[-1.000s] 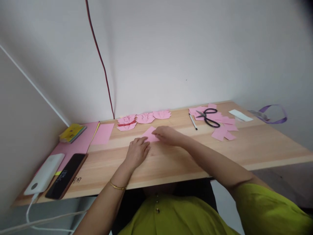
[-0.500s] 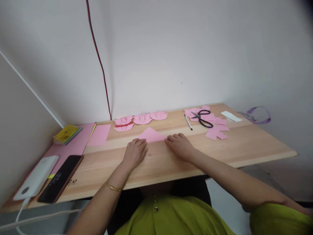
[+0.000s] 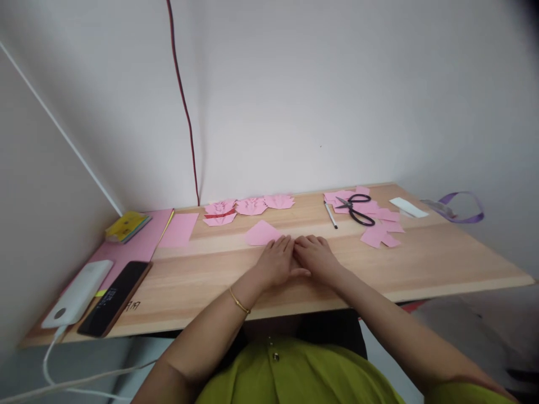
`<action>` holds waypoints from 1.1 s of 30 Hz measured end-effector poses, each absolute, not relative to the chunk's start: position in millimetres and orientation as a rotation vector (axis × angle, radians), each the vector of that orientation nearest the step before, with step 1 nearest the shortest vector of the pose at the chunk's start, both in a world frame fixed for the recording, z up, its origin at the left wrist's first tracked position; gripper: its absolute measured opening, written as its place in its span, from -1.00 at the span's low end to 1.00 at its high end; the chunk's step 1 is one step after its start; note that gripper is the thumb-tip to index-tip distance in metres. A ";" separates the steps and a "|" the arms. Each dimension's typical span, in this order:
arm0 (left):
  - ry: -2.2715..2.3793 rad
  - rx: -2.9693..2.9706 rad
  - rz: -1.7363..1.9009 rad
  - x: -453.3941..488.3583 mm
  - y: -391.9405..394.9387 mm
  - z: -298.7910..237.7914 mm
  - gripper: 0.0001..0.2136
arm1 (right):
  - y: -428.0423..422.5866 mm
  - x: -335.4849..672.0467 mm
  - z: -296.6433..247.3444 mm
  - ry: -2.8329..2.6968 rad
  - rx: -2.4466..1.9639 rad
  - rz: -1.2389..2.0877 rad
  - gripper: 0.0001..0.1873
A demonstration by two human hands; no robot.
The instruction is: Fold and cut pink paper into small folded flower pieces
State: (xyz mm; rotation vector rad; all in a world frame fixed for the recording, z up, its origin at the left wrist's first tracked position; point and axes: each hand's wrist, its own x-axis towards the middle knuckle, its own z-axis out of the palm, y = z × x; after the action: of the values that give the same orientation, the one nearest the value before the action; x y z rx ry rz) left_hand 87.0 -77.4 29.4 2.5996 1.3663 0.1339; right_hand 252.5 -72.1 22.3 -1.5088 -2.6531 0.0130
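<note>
A pink sheet of paper, folded to a peak that points toward the wall, lies at the middle of the desk. My left hand rests over its near right part, fingers stretched flat and thumb held apart. Right beside it, my right hand has its fingers bent down at the paper's right corner. The hands nearly touch and cover that corner, so the fingertips' grip on it is partly hidden.
Pink folded paper flowers line the wall edge. Black-handled scissors lie on pink scraps, near a pen and a white strip. Leftward are pink sheets, a phone and a white power bank.
My left hand has slid right along the paper's near edge, from its left corner to beside my right hand. Its fingers have straightened. The view has shifted slightly.
</note>
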 end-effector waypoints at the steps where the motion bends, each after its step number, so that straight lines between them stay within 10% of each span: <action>1: 1.371 2.585 0.140 88.7 -77.3 24.7 -0.16 | -72.6 252.8 21.9 -2.660 -1.506 0.002 -0.74; 33: 1.693 2.551 0.184 6.1 -103.4 3.7 -0.16 | -80.9 202.4 26.4 -2.723 -1.236 0.167 -0.66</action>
State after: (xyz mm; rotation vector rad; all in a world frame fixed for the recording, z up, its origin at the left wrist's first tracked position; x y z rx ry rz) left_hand 6.1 -103.4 3.7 2.5506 1.6927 0.1836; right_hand 202.4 -80.9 26.4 -1.2358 -2.7230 0.1673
